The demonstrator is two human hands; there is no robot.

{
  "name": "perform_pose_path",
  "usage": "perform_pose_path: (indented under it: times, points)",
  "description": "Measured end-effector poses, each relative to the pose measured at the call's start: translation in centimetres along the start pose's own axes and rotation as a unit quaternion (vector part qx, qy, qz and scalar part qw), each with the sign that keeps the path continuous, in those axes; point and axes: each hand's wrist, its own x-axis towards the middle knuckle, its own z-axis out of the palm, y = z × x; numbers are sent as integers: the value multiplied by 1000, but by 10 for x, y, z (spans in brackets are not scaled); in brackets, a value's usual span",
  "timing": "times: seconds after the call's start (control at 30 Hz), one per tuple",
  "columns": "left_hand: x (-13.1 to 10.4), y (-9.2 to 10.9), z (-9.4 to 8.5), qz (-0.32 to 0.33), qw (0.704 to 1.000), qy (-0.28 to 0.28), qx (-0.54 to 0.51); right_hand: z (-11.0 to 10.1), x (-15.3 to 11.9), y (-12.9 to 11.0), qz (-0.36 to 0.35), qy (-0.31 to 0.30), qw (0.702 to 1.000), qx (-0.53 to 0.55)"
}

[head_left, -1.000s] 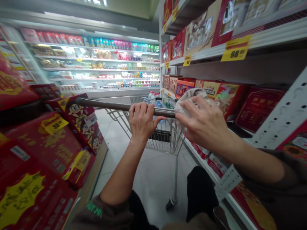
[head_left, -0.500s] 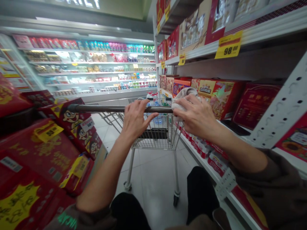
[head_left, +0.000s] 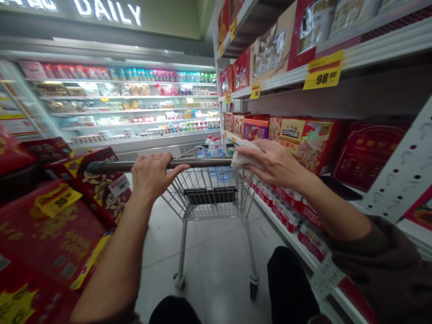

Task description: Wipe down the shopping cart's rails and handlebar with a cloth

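Observation:
A metal shopping cart (head_left: 216, 207) stands in front of me, its dark handle bar (head_left: 202, 163) running from side to side. My left hand (head_left: 153, 173) is closed around the bar left of its middle, the thumb lying along it. Nearer the bar's right end, my right hand (head_left: 273, 164) grips a crumpled whitish cloth (head_left: 245, 155), which is pressed on the bar. Part of the cloth is hidden under the fingers. Bottles with blue labels (head_left: 219, 173) show beyond the handle, seen partly through the wire mesh.
Shelves with red gift boxes (head_left: 303, 139) and a yellow price tag (head_left: 323, 71) line the right side, close to my right arm. Stacked red boxes (head_left: 50, 229) stand at the left. A lit refrigerated display (head_left: 135, 112) spans the back. Pale floor tiles (head_left: 216, 274) lie below.
My left hand has slid left along the bar and now wraps it. My right hand and the cloth have shifted slightly left and down. The camera view has tilted up a little.

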Motion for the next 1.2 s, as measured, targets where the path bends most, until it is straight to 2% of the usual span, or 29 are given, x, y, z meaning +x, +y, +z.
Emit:
perform_pose_path:
  times: [0.13,0.27,0.4,0.47,0.57,0.63,0.73,0.83,0.9,1.0,1.07,1.13,1.2]
  points:
    - [0,6,4,-11,1000,9,3,-1,3,8,82,88,991,59]
    - [0,12,5,-18,1000,18,-3,1,11,16,117,88,985,96]
    - [0,17,6,-27,999,24,1,6,22,41,154,107,976,114]
    - [0,18,7,-30,999,30,1,6,27,52,166,91,975,116]
    - [0,23,6,-39,999,24,-7,1,30,54,185,18,974,129]
    - [1,27,4,-50,999,4,-7,-2,29,50,196,-21,971,132]
    - [2,36,0,-68,997,-28,1,-3,25,43,206,-39,970,123]
    - [3,45,-2,-75,996,-44,12,5,26,32,210,-33,972,102]
    - [4,52,-3,-73,996,-46,26,16,32,14,201,-10,976,79]
    - [5,59,-3,-67,996,-44,49,40,46,-28,158,28,985,64]
    - [6,60,-3,-59,996,-41,61,52,57,-52,115,28,991,67]
    - [6,56,-4,-35,997,-40,64,57,62,-59,71,3,995,68]
    - [6,47,-7,-3,997,-46,57,52,60,-45,28,-33,997,64]
